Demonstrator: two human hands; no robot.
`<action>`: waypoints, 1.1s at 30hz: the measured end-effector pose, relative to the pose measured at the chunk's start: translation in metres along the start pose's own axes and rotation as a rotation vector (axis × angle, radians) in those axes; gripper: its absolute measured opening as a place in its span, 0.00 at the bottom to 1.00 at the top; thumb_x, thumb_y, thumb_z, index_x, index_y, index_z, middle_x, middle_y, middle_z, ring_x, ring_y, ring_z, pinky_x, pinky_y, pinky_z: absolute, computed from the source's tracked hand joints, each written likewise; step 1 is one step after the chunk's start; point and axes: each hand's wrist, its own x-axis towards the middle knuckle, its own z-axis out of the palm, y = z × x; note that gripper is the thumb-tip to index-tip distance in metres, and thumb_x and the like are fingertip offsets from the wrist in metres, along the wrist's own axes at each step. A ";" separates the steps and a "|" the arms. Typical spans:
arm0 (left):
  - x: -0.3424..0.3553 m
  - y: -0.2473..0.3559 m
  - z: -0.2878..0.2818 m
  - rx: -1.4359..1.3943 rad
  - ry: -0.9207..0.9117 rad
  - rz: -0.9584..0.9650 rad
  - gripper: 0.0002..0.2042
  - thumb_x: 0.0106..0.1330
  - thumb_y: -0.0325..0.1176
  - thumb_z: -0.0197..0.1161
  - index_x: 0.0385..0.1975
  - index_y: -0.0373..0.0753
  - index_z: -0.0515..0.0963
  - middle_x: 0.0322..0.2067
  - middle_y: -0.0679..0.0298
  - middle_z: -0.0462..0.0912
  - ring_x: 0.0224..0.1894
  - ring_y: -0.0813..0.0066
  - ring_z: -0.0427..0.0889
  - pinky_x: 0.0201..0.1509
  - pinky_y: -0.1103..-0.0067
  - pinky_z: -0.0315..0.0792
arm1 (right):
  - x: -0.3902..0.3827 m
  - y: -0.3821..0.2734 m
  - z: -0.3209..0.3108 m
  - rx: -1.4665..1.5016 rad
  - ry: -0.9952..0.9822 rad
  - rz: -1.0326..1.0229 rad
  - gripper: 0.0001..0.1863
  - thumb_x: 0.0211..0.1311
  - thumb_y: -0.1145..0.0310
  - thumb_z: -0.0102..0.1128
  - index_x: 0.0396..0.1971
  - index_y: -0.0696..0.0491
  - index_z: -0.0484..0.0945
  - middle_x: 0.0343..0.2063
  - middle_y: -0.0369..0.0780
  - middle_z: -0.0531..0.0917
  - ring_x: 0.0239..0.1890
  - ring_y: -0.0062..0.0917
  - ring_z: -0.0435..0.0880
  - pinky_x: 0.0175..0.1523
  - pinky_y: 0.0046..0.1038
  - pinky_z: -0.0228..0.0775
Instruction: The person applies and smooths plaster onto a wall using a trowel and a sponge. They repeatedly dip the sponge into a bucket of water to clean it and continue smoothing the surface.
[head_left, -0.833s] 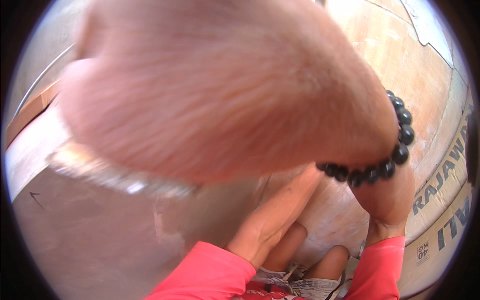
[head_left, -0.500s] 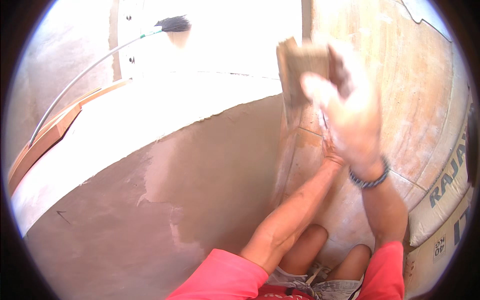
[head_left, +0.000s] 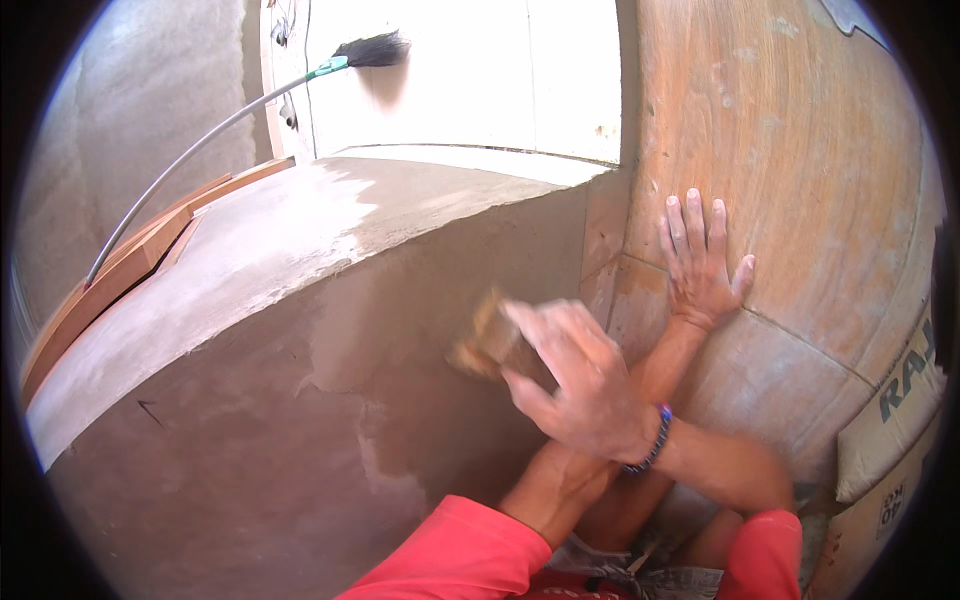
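Observation:
My right hand (head_left: 580, 375), with a dark beaded bracelet at the wrist, grips a yellow-brown block (head_left: 488, 340). Motion blurs the block, and I cannot tell whether it is sponge or wood. It is against or just in front of the grey-brown plastered face (head_left: 400, 270) of a low wall; I cannot tell if they touch. A darker, damp-looking patch surrounds that spot. My right forearm crosses over my left one. Dusty and spread-fingered, my left hand (head_left: 697, 260) lies flat and open on wood-look tiles (head_left: 780, 180) beside the wall.
Along the wall's top runs a pale, rough-edged ledge (head_left: 260, 235). Wooden strips (head_left: 130, 265) and a long-handled black brush (head_left: 370, 50) lie beyond it. Filled sacks (head_left: 890, 420) are stacked at the right. My bent knees are below my arms.
The right hand has swung down and left with the block, from above the tiles to the plastered face. My left hand, partly hidden before, now shows flat on the tiles.

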 end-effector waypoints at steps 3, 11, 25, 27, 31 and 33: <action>0.005 0.013 -0.009 0.000 0.022 0.017 0.41 0.58 0.49 0.59 0.69 0.34 0.55 0.72 0.42 0.45 0.74 0.38 0.40 0.73 0.49 0.38 | 0.010 -0.022 -0.024 0.046 0.096 -0.035 0.30 0.50 0.76 0.66 0.56 0.65 0.71 0.40 0.49 0.78 0.41 0.42 0.78 0.48 0.35 0.73; -0.005 0.005 0.003 0.045 -0.023 0.011 0.39 0.60 0.51 0.55 0.68 0.32 0.57 0.70 0.40 0.49 0.73 0.36 0.42 0.72 0.48 0.38 | 0.033 -0.009 0.006 -0.001 0.140 -0.140 0.31 0.50 0.73 0.63 0.56 0.66 0.70 0.38 0.48 0.74 0.41 0.40 0.74 0.48 0.36 0.72; -0.002 0.009 -0.019 0.029 -0.089 0.034 0.39 0.60 0.51 0.56 0.67 0.31 0.58 0.70 0.40 0.49 0.72 0.35 0.43 0.72 0.48 0.38 | 0.043 0.069 -0.051 0.280 0.508 0.410 0.24 0.60 0.71 0.61 0.56 0.63 0.70 0.43 0.41 0.81 0.45 0.21 0.80 0.49 0.23 0.75; -0.001 0.009 -0.012 0.035 -0.066 0.031 0.39 0.60 0.51 0.55 0.68 0.31 0.57 0.70 0.40 0.48 0.72 0.36 0.42 0.72 0.47 0.38 | 0.049 0.069 -0.042 0.186 0.462 0.401 0.25 0.60 0.70 0.62 0.56 0.63 0.70 0.42 0.43 0.82 0.45 0.23 0.81 0.50 0.25 0.75; -0.002 0.008 0.001 0.028 -0.030 0.023 0.40 0.60 0.51 0.55 0.68 0.31 0.57 0.70 0.40 0.47 0.72 0.35 0.41 0.72 0.46 0.36 | 0.030 0.064 -0.016 -0.027 0.373 0.338 0.26 0.56 0.69 0.63 0.54 0.64 0.72 0.46 0.55 0.80 0.51 0.40 0.81 0.57 0.33 0.71; -0.002 0.002 0.001 0.024 -0.024 0.016 0.40 0.59 0.51 0.56 0.67 0.31 0.57 0.70 0.40 0.47 0.72 0.35 0.40 0.72 0.46 0.36 | 0.000 0.057 -0.008 -0.035 0.276 0.341 0.26 0.55 0.70 0.63 0.54 0.64 0.72 0.47 0.56 0.80 0.51 0.40 0.81 0.58 0.33 0.70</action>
